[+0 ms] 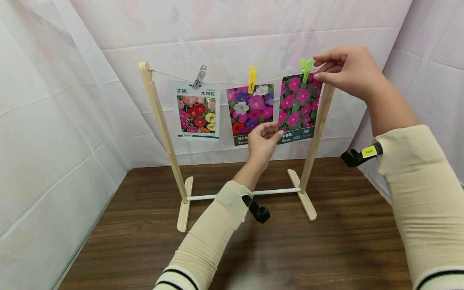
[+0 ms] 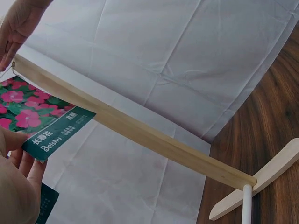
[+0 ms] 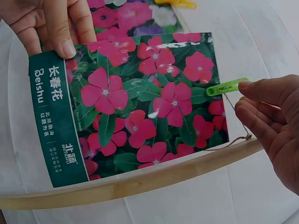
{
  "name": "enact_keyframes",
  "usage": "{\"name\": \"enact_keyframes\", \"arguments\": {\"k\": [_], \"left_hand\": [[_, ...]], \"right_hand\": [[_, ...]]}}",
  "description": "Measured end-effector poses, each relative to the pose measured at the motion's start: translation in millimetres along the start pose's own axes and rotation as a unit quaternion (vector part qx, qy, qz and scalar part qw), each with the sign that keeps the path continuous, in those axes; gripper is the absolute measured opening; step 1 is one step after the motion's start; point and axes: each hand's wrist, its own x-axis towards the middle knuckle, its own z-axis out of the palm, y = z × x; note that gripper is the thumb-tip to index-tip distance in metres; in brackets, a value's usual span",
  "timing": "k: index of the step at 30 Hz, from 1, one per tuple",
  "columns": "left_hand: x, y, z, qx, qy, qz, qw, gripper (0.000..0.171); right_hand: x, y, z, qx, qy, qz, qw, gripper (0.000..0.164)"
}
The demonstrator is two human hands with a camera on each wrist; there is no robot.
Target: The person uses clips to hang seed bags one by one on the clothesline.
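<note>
A seed packet with pink flowers [image 1: 300,100] hangs at the right end of the string, its top edge in a green clothespin [image 1: 305,70]. My left hand [image 1: 262,143] pinches its lower left corner between thumb and fingers. My right hand [image 1: 349,72] is beside the clothespin, near the upper right corner, thumb and fingers parted. In the right wrist view the right thumb overlaps the end of the green clothespin [image 3: 226,87]; whether they touch I cannot tell. The left wrist view shows the packet's green lower band [image 2: 58,133] at the left fingers.
A packet of mixed flowers [image 1: 250,106] hangs from a yellow clothespin [image 1: 252,79], partly behind my left hand. Further left, a white packet [image 1: 198,110] hangs from a grey clip [image 1: 199,76]. The string runs between posts of a wooden stand [image 1: 159,121] on a brown table [image 1: 145,249].
</note>
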Motion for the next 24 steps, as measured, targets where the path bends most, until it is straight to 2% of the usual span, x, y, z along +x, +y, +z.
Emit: {"name": "enact_keyframes", "arguments": {"k": [4, 12, 18, 24], "left_hand": [[-0.8, -1.1, -4.0, 0.021, -0.011, 0.004, 0.9997, 0.027], [-2.9, -2.8, -10.7, 0.126, -0.016, 0.036, 0.9913, 0.032], [-3.7, -1.6, -17.9, 0.142, -0.018, 0.056, 0.9881, 0.031], [-2.7, 1.1, -28.5, 0.157, -0.031, 0.064, 0.9851, 0.030]], "right_hand": [[-6.6, 2.7, 3.0, 0.005, 0.017, -0.015, 1.000, 0.037], [-18.9, 5.3, 10.5, 0.036, 0.027, -0.039, 0.998, 0.039], [-29.4, 8.3, 15.0, 0.042, 0.035, -0.055, 0.997, 0.038], [-38.5, 12.0, 20.4, 0.016, 0.041, -0.079, 0.996, 0.034]]}}
